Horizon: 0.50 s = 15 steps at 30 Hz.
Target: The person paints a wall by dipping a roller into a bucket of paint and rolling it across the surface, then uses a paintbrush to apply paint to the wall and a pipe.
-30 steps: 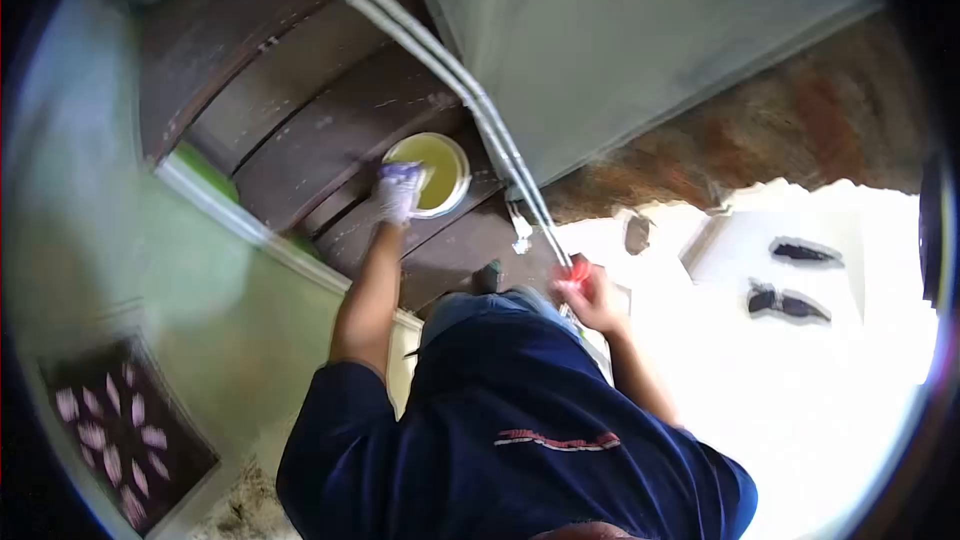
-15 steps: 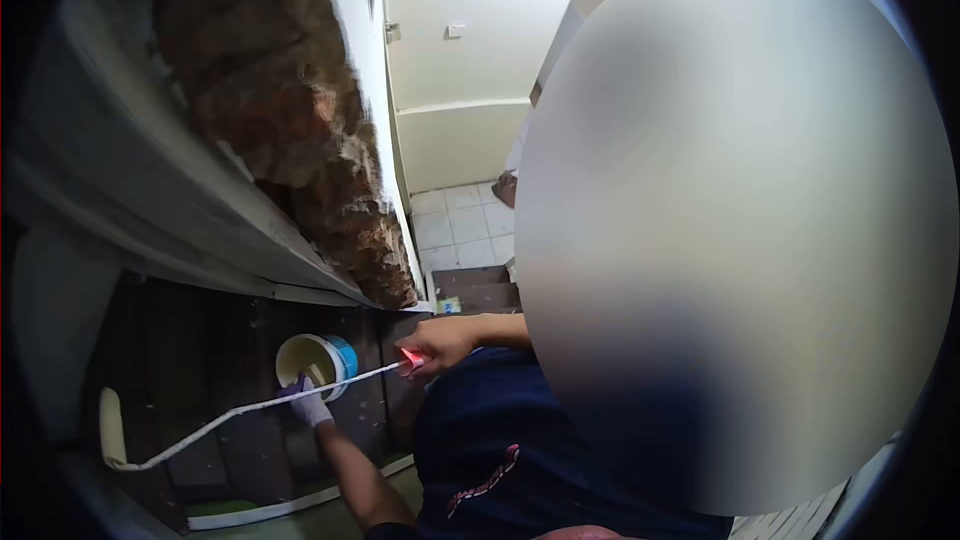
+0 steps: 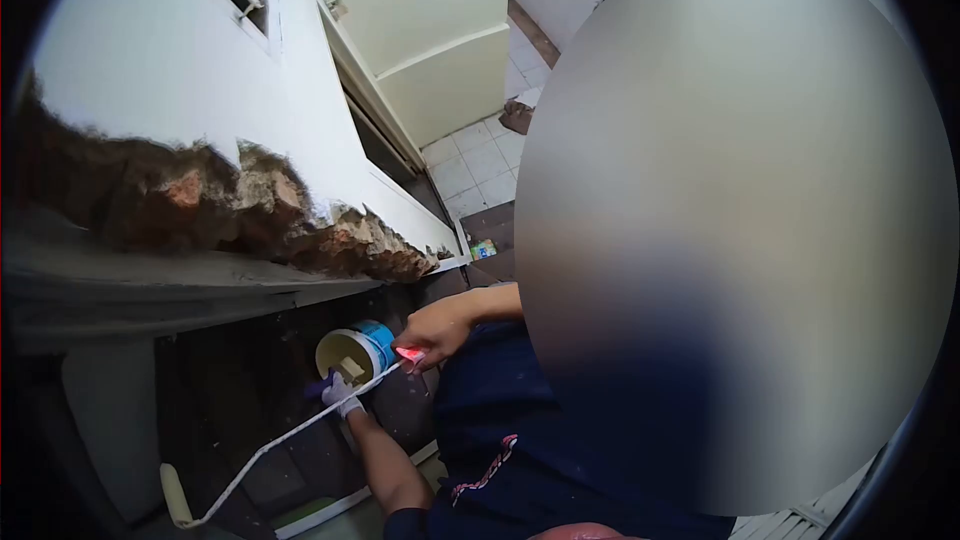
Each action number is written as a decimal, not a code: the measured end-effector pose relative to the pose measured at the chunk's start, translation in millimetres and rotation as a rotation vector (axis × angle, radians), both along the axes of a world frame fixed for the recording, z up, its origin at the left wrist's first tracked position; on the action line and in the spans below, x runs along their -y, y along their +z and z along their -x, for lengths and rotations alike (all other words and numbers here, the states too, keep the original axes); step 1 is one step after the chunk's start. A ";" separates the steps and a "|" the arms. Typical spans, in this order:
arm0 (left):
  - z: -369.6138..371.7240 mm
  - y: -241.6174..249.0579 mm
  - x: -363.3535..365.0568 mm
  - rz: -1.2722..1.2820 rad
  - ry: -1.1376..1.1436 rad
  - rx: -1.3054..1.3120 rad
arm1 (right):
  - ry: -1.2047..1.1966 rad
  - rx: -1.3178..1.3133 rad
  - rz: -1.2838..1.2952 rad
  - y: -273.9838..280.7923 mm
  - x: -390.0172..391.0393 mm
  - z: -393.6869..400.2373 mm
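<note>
The paint roller (image 3: 300,427) lies to the left and near side of both your hands, and its far right end is in your right hand (image 3: 438,328). Its long axis runs diagonally from the red grip (image 3: 410,354) down to the near left, with a bend partway along the rod. At that end it points toward the near left corner, where the pale roller cover (image 3: 172,495) turns across the rod, its own long axis going roughly near to far and its far tip leaning slightly left.

Your right fingers are curled around the red grip. Your gloved left hand (image 3: 342,392) is nearer the roller cover, though well apart from it. That hand sits at the near left rim of the bucket (image 3: 378,340), and you can't tell whether its fingers are pinching anything. The rod crosses in front of your left wrist; contact there is unclear.

The bucket is just left of your right hand, its mouth visible, with a pale block (image 3: 352,366) inside. Around it spread dark boards (image 3: 240,420), and on the far left runs a ragged brick edge (image 3: 185,190).
</note>
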<state>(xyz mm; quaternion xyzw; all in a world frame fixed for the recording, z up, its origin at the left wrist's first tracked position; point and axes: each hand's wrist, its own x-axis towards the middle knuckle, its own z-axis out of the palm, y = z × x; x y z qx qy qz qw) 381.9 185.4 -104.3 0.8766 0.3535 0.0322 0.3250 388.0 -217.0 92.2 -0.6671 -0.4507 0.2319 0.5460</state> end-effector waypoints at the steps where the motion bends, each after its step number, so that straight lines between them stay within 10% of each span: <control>1: -2.6 -1.8 0.5 -0.105 -0.005 -0.012 | 0.002 -0.002 0.011 1.7 1.6 0.1; 11: 0.9 -26.0 -14.9 -0.336 -0.123 -0.014 | 0.000 -0.023 -0.027 -2.7 1.9 4.2; 13: -1.6 -72.6 -55.4 0.229 0.184 -0.157 | -0.006 0.005 -0.002 6.2 6.1 4.6; 15: 2.8 0.7 3.0 0.258 0.185 -0.017 | -0.007 0.007 -0.004 -1.2 1.9 5.8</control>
